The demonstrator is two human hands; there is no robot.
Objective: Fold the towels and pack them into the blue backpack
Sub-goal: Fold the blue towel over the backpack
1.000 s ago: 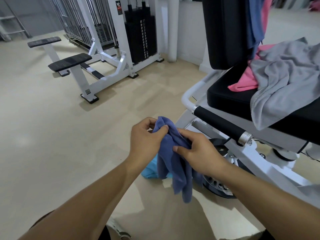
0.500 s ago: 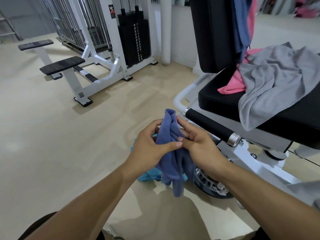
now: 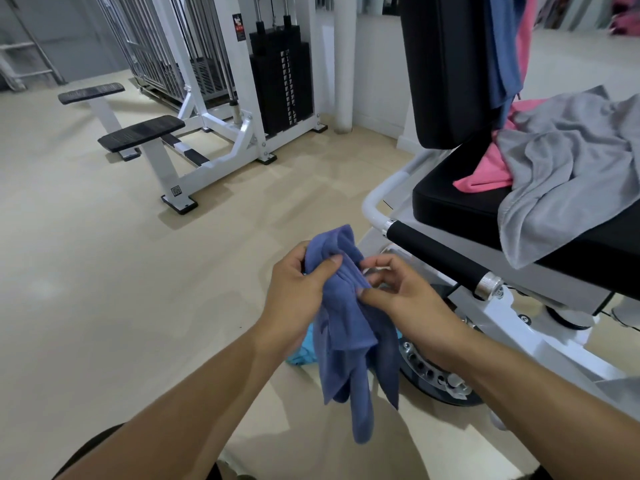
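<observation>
The left hand (image 3: 298, 289) grips a bunched blue towel (image 3: 346, 327) near its top, fingers curled round the cloth and the thumb pressed across the front of the folds. The right hand (image 3: 398, 292) meets it from the other side — its thumb pinches the towel's edge just beside the left thumb, while the other fingers are loosely bent and spread, partly off the cloth. The towel hangs in crumpled folds below both hands, above the floor and in front of the person. Behind its lower part a bit of light blue fabric (image 3: 304, 351) shows on the floor — too hidden to tell what it is. To the right, on the black padded seat (image 3: 450, 206) of a gym machine, lie a grey towel (image 3: 568, 168) and, partly under it, a pink towel (image 3: 485, 174). A dark blue cloth (image 3: 502, 46) hangs over the backrest.
</observation>
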